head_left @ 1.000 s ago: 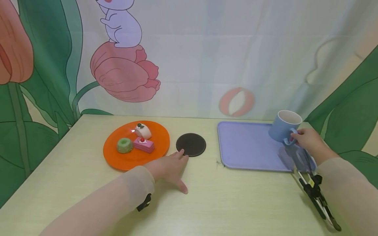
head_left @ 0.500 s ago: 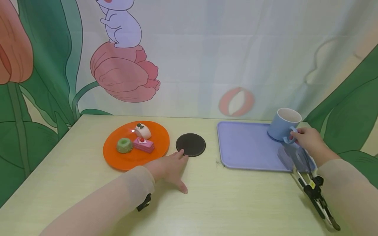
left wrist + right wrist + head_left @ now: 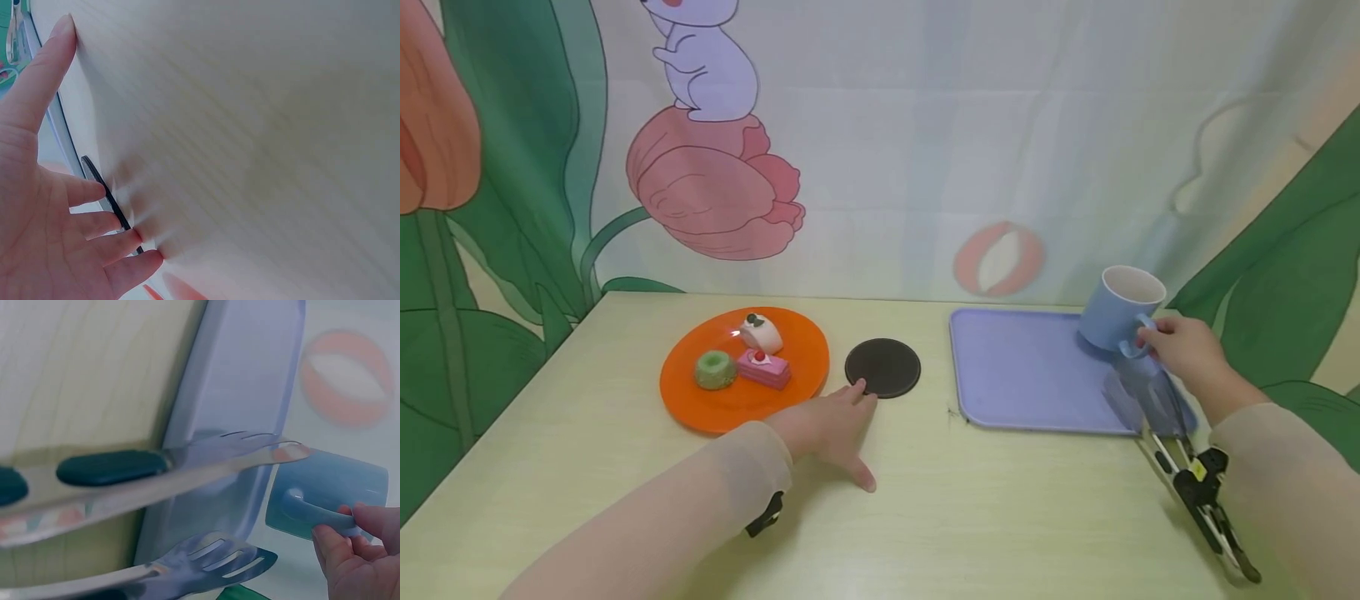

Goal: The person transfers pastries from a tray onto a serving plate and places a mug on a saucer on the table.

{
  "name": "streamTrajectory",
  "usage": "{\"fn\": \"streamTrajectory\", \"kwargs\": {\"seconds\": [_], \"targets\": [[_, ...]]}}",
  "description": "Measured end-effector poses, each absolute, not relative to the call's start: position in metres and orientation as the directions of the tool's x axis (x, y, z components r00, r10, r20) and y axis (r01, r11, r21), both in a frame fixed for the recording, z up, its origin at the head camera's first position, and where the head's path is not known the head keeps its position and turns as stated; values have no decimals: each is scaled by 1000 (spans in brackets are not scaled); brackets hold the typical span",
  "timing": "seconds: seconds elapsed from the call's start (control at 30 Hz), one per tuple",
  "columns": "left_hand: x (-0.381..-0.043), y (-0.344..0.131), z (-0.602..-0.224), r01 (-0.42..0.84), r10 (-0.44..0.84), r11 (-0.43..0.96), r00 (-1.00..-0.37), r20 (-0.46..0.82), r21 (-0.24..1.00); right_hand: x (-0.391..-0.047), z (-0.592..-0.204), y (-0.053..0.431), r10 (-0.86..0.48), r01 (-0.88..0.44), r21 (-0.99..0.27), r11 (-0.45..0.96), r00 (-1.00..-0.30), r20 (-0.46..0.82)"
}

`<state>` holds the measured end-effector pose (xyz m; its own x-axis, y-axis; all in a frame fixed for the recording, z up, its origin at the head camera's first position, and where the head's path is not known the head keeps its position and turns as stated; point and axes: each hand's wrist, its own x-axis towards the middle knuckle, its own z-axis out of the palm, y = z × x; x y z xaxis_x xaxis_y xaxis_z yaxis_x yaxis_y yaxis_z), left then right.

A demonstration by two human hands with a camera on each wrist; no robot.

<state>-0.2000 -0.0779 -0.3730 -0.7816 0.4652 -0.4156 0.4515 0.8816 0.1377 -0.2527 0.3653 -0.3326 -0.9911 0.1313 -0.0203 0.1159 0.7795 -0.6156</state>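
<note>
By its handle, a light blue mug (image 3: 1116, 312) with a white inside is pinched between the thumb and fingers of my right hand (image 3: 1187, 354). It tilts slightly over the back right corner of the lilac tray (image 3: 1022, 375); in the right wrist view the mug (image 3: 337, 487) appears raised off it. My left hand (image 3: 831, 429) lies with fingers spread at the front of a round black coaster (image 3: 883, 367), fingertips at its rim. In the left wrist view, the coaster's edge (image 3: 94, 172) shows behind the fingers of my left hand (image 3: 62, 219).
Metal tongs (image 3: 1198, 483) with slotted ends and dark grips lean over the tray's front right edge, under my right forearm. An orange plate (image 3: 700, 408) at left carries a green ring cake (image 3: 716, 369), a pink cake slice (image 3: 764, 368) and a white roll (image 3: 763, 335). A printed curtain (image 3: 880, 167) hangs behind the table.
The mug has risen a little in my right hand, away from the tray. My left hand, the coaster and the plate keep their places.
</note>
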Motion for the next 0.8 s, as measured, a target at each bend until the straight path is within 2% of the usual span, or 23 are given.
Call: {"fn": "streamTrajectory", "kwargs": {"seconds": [0.8], "targets": [[-203,-79,-373,449,461,883,-780,-422,135,-246,-320,343,118,98,-684,723,-993,-18]]}}
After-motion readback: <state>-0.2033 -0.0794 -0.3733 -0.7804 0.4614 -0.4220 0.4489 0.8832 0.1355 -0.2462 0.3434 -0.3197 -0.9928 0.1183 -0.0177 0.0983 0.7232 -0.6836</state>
